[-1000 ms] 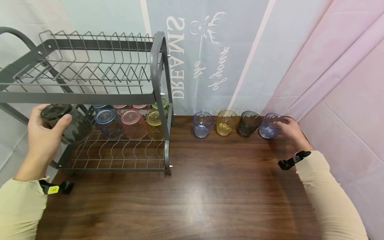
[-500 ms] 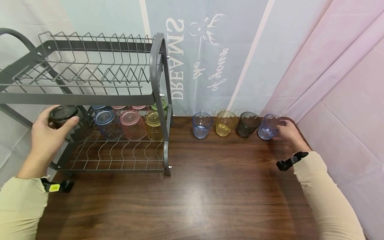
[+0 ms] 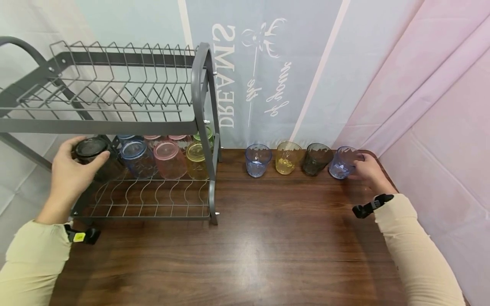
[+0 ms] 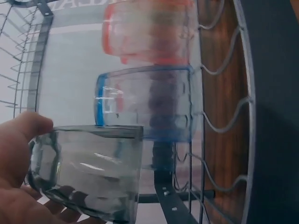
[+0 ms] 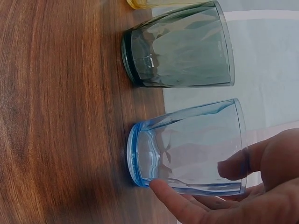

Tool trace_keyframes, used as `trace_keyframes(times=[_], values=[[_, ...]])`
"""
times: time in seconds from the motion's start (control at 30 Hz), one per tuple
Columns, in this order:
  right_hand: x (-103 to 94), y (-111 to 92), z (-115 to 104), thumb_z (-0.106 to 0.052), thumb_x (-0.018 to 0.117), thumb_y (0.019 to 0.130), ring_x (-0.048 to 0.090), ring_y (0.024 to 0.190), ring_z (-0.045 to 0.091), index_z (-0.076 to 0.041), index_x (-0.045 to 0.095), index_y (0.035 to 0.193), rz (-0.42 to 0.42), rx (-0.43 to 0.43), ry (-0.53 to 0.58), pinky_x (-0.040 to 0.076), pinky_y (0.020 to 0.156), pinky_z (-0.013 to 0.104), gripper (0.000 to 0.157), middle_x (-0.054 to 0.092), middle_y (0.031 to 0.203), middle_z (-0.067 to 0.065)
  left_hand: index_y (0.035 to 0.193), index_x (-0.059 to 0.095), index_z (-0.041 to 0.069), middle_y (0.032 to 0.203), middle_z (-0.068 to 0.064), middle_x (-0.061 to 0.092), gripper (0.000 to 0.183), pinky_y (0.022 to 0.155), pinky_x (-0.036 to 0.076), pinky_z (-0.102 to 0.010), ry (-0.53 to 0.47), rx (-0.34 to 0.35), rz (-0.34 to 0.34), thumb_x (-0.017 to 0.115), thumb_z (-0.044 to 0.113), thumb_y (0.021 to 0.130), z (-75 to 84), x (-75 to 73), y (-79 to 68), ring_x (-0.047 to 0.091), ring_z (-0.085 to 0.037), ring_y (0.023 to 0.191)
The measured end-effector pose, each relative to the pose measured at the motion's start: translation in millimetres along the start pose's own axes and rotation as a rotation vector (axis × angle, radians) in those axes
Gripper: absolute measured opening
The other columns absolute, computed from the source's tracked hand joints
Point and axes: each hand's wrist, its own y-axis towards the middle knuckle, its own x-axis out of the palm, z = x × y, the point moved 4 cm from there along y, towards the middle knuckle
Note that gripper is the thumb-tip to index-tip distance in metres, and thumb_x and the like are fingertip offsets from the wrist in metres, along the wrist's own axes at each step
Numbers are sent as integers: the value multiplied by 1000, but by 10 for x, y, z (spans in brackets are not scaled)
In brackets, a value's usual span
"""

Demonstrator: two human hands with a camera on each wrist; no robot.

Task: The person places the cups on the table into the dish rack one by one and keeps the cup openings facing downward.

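Observation:
My left hand [image 3: 70, 174] holds a dark grey glass [image 3: 92, 147] upside down at the left end of the rack's lower shelf. In the left wrist view, the thumb and fingers lie around its base end, and its rim end is close over the shelf wires, beside an upturned blue glass [image 4: 140, 102]. At the far right, my right hand [image 3: 369, 168] pinches the side of another blue glass [image 5: 187, 149] near its rim. This glass stands upright on the table, at the end of a row beside a dark grey glass [image 5: 182, 51].
The grey two-tier dish rack [image 3: 153, 126] stands on the wooden table [image 3: 245, 246]; its upper tier overhangs the left hand. Upturned pink [image 3: 168, 161] and yellow glasses [image 3: 197, 163] share the lower shelf, several more behind. A yellow [image 3: 288, 159] and a blue glass [image 3: 258, 161] continue the row.
My left hand has moved right and slightly down with the dark grey glass, which is now more upright and nearer the blue one. The right hand stays at its blue glass, almost still.

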Motion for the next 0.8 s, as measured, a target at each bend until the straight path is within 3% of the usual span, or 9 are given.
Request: trace_keyframes(times=[0.13,0.27,0.37,0.57,0.8], values=[[-8,4,11,-10,23,106,31,138,52,15,3,155,-1,-3,-11,59,89,42,59,9,159,38,151,39,-3,138,-30,48,72,72,35,-20,77,30,-35,71,27,94,-9,40,19,54,-22,99],[-7,10,21,-9,23,106,29,139,53,15,2,155,-10,-6,-6,57,91,45,59,7,160,38,150,36,-7,135,-38,48,74,79,37,-41,137,40,-84,69,30,95,-46,71,37,50,-51,113],[-1,9,17,-10,21,106,29,139,53,14,1,156,-8,-1,11,53,96,51,59,8,159,39,151,35,-9,133,-42,49,75,79,39,-52,161,43,-115,68,31,97,-89,83,66,51,-55,110],[4,4,-7,-9,21,105,26,141,53,15,0,155,-8,-2,-5,51,97,53,59,7,160,39,152,33,-9,134,-44,47,75,77,39,-53,181,34,-170,64,34,98,-139,102,112,50,-56,109],[22,11,7,-8,20,105,23,142,53,14,0,155,-11,6,7,46,101,56,59,6,160,39,154,29,-9,141,-45,40,77,94,33,-69,204,51,-180,63,31,98,-162,124,140,40,-63,121]])
